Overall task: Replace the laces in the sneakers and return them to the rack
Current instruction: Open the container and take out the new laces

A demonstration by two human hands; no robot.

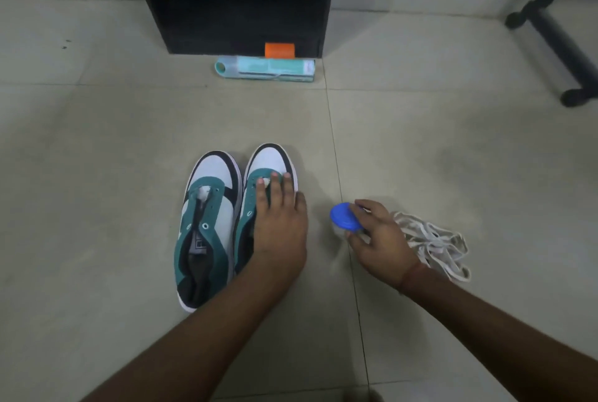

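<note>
Two green, white and black sneakers stand side by side on the tiled floor, toes pointing away from me, with no laces in their eyelets. The left sneaker (207,223) lies untouched. My left hand (280,223) rests flat on top of the right sneaker (268,162), fingers straight over its eyelet area. To the right, my right hand (377,236) grips a small clear container with a blue lid (343,215). A heap of white laces (437,243) lies on the floor just behind that hand.
A black cabinet (239,0) stands at the back centre, with an orange object (280,50) and a teal box (265,69) at its base. A black metal stand leg (559,45) crosses the floor at the back right.
</note>
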